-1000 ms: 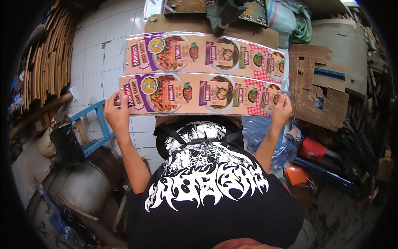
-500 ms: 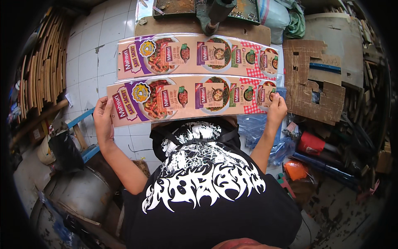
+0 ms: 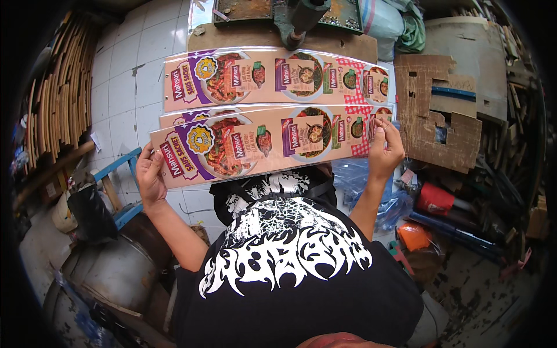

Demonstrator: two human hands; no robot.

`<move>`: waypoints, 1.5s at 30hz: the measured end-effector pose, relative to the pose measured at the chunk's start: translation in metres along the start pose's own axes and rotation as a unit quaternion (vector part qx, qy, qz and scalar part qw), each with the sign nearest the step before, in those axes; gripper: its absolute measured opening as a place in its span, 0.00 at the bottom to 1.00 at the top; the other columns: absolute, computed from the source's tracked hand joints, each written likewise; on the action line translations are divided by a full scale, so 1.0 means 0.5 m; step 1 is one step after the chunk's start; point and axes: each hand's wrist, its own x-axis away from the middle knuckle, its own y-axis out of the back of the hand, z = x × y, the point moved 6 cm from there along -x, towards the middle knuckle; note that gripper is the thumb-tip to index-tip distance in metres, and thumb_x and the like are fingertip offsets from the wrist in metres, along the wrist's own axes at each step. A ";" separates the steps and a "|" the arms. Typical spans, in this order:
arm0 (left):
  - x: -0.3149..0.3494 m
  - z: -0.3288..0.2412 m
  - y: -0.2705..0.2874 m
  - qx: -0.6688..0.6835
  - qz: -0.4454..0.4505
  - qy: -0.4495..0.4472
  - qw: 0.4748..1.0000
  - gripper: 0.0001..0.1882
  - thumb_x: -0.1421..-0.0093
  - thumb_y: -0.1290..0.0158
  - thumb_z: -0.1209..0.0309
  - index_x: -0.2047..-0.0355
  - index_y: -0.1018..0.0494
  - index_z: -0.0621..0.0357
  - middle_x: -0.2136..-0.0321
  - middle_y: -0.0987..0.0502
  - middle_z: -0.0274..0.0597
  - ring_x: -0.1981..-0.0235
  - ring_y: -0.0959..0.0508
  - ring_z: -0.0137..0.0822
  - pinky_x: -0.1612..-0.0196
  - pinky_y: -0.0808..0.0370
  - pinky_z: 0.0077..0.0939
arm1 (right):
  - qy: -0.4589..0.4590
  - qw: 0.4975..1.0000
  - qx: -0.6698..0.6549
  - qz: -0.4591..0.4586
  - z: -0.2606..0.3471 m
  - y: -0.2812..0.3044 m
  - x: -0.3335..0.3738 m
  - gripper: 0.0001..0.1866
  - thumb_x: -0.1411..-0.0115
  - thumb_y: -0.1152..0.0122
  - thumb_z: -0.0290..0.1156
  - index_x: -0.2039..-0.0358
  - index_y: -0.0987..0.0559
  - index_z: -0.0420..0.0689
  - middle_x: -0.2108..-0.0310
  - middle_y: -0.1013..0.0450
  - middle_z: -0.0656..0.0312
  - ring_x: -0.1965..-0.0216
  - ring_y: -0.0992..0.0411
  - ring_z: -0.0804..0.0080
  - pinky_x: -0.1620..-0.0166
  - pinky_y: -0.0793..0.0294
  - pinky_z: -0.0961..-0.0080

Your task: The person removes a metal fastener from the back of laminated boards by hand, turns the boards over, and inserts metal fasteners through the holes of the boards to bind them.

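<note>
Strip: held tilted, overlapping a lower strip, left end nearer the body.
Left hand: pinched its left end, thumb on top.
Right hand: thumb and fingertips pinched its right end.
Handling: likely light, bendy, slick, crease-prone; short ends the sensible hold.
Board: tan, showed past the far strip.
Floor: white tile.
Room: cardboard stack stood left.

white tiled floor; brown boards stacked left; blue frame nearby
</note>
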 end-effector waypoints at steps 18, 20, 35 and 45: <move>-0.010 0.046 -0.126 0.056 -0.020 0.020 0.998 0.23 0.36 0.45 0.70 0.44 0.35 0.69 0.54 0.23 0.48 0.56 0.21 0.31 0.51 0.23 0.25 | 0.032 0.964 -0.140 0.225 0.170 -0.151 0.036 0.10 0.40 0.45 0.25 0.77 0.26 0.35 0.79 0.30 0.52 0.77 0.31 0.56 0.71 0.33 0.66; 0.002 0.039 -0.135 0.057 -0.023 0.023 0.998 0.22 0.36 0.46 0.73 0.45 0.35 0.71 0.54 0.23 0.50 0.57 0.20 0.31 0.51 0.22 0.25 | 0.063 0.962 -0.141 0.224 0.202 -0.154 0.030 0.09 0.39 0.45 0.25 0.76 0.25 0.35 0.78 0.30 0.52 0.77 0.30 0.56 0.71 0.33 0.65; 0.066 -0.052 -0.204 0.078 0.004 -0.033 0.996 0.24 0.35 0.46 0.75 0.42 0.38 0.75 0.54 0.22 0.55 0.56 0.21 0.33 0.53 0.22 0.24 | 0.286 0.873 -0.206 0.338 0.482 -0.222 0.091 0.08 0.45 0.37 0.27 0.76 0.27 0.42 0.80 0.35 0.59 0.81 0.32 0.61 0.77 0.35 0.65; 0.086 -0.051 -0.199 0.062 0.034 -0.030 0.997 0.27 0.34 0.46 0.73 0.40 0.39 0.75 0.51 0.23 0.57 0.53 0.22 0.32 0.51 0.24 0.23 | 0.313 0.875 -0.180 0.323 0.528 -0.249 0.108 0.09 0.47 0.36 0.28 0.78 0.28 0.44 0.81 0.36 0.61 0.82 0.32 0.63 0.78 0.33 0.67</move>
